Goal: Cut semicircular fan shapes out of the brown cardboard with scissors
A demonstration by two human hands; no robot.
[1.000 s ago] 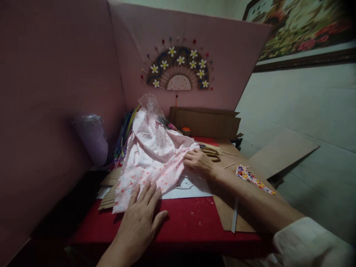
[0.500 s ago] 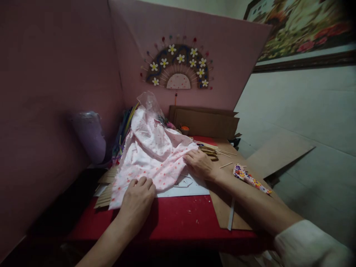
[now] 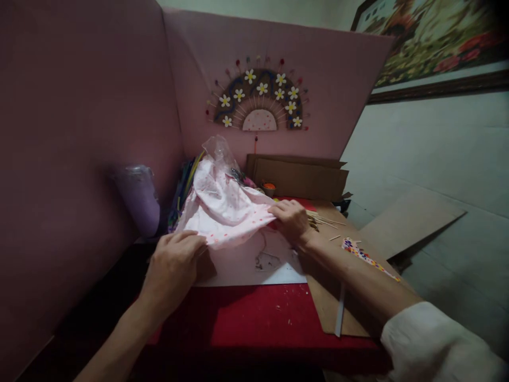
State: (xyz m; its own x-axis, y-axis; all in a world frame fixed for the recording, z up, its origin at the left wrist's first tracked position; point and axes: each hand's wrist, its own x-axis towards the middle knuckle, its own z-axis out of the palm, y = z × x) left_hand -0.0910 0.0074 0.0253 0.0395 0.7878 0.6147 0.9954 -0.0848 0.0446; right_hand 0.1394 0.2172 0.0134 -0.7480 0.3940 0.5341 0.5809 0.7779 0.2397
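Observation:
A pale pink fabric [image 3: 222, 209] with small red and orange dots hangs between my two hands, its near edge raised off the table. My left hand [image 3: 175, 257] pinches its front left corner. At the right edge of the cloth, my right hand [image 3: 292, 217] grips it between thumb and fingers. Beneath the lifted edge lies a white sheet [image 3: 238, 270], with a few small dark items [image 3: 266, 261] on it that I cannot make out. Scissors [image 3: 313, 223] with gold handles are partly hidden behind my right hand.
Thin wooden sticks [image 3: 326, 218] lie on a brown cardboard sheet [image 3: 324, 297] at right, near a flower-patterned strip [image 3: 368, 255]. Folded cardboard [image 3: 298, 178] stands behind. A purple container [image 3: 139, 201] is at left. A decorated fan [image 3: 260, 101] hangs on the pink panel.
Both hands have lifted the near edge of the fabric off the table, the left one moving left and up. More of the white sheet now shows underneath.

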